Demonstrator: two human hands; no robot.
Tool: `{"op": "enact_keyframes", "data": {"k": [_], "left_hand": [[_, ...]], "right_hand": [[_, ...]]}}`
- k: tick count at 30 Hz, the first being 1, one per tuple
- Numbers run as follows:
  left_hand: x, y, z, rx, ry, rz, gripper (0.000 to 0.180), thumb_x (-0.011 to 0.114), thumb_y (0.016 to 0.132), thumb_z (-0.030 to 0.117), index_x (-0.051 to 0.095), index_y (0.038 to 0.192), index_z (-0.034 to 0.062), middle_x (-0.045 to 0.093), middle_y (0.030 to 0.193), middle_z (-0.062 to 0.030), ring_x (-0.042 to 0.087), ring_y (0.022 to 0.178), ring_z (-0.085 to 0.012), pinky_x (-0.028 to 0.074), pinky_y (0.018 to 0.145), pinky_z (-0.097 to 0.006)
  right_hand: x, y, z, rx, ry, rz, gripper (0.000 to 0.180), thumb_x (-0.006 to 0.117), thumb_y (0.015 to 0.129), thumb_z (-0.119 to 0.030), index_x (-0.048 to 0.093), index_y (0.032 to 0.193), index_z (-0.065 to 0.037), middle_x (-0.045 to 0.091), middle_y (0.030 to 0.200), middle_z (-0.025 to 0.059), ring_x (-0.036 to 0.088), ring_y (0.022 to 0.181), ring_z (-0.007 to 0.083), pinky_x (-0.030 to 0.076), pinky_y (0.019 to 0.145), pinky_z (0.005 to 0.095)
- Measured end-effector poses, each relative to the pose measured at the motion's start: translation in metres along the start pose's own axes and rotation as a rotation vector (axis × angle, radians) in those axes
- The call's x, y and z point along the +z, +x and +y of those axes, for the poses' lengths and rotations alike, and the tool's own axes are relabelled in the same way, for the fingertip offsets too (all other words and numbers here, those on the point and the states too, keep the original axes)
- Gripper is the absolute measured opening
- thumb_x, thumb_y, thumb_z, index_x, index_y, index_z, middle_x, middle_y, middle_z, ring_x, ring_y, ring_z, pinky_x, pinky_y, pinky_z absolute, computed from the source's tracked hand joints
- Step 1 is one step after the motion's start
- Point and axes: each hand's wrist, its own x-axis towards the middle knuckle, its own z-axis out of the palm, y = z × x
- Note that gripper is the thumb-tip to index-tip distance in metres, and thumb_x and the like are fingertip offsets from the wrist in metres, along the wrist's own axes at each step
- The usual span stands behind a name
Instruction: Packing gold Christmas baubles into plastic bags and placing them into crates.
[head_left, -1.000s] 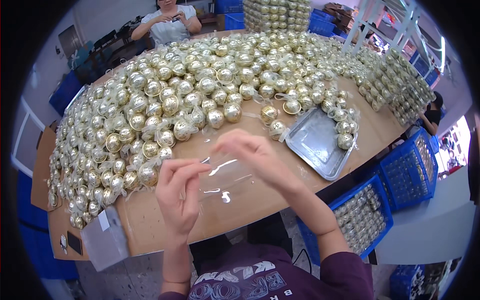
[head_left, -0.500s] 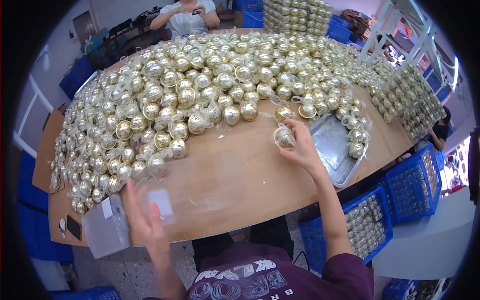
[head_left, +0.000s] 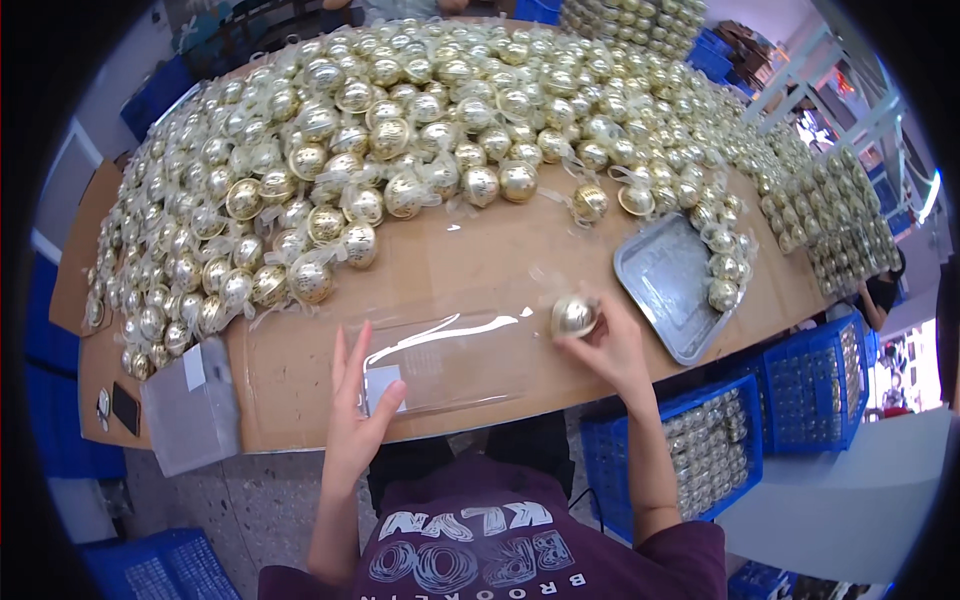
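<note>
A pale gold ball and a clear plastic packet, side by side at the near part of the table.

The ball (head_left: 573,316) is round and glossy, with a bright silvery highlight; any pattern on it is too blurred to tell. It sits between the thumb and fingers of the right hand (head_left: 615,355), just beyond the packet's right end; whether it touches the table (head_left: 450,262) is unclear. The packet (head_left: 460,365) is long, see-through and roughly rectangular, lying lengthwise from left to right, with white glare streaking its far edge. A white label (head_left: 382,380) shows at its left end, beside the left hand (head_left: 356,425).
</note>
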Motion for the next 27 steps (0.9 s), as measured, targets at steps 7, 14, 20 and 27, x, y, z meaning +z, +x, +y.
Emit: {"op": "enact_keyframes", "data": {"k": [7, 14, 20, 27], "left_hand": [[0.005, 0.004, -0.005, 0.086, -0.181, -0.219, 0.072, 0.066, 0.087, 0.023, 0.031, 0.148, 0.0074, 0.008, 0.155, -0.0264, 0.01, 0.145, -0.0334, 0.017, 0.114, -0.042], [0.01, 0.001, -0.001, 0.092, -0.182, -0.337, 0.062, 0.058, 0.092, 0.022, 0.032, 0.148, 0.0142, -0.001, 0.154, -0.0311, 0.001, 0.146, -0.0383, 0.013, 0.115, -0.043], [0.021, 0.008, 0.009, 0.127, -0.147, -0.365, 0.058, 0.058, 0.092, 0.023, 0.037, 0.146, 0.016, -0.004, 0.154, -0.0315, 0.005, 0.145, -0.041, 0.016, 0.114, -0.043], [0.014, 0.006, 0.023, 0.064, -0.054, -0.306, 0.051, 0.057, 0.092, 0.02, 0.046, 0.14, 0.0104, 0.008, 0.153, -0.0311, 0.018, 0.143, -0.0385, 0.024, 0.112, -0.04]], "right_hand": [[0.033, 0.015, -0.051, -0.27, 0.407, -0.526, 0.049, 0.078, 0.072, -0.002, 0.06, 0.117, 0.001, 0.058, 0.12, 0.0093, 0.059, 0.107, 0.0184, 0.049, 0.092, 0.0318], [0.048, 0.03, -0.105, -0.188, 0.644, -0.729, 0.046, 0.078, 0.074, -0.013, 0.061, 0.114, 0.001, 0.056, 0.122, 0.012, 0.056, 0.109, 0.0204, 0.046, 0.093, 0.0341], [0.08, 0.017, -0.073, 0.262, 0.85, -0.63, 0.039, 0.071, 0.083, -0.011, 0.06, 0.117, 0.003, 0.068, 0.103, 0.0099, 0.065, 0.094, 0.0149, 0.052, 0.083, 0.0281], [0.045, 0.032, -0.034, 0.152, 1.254, -0.998, 0.052, 0.065, 0.088, -0.009, 0.047, 0.136, 0.001, 0.052, 0.135, 0.0178, 0.051, 0.123, 0.0268, 0.038, 0.107, 0.0368]]}}
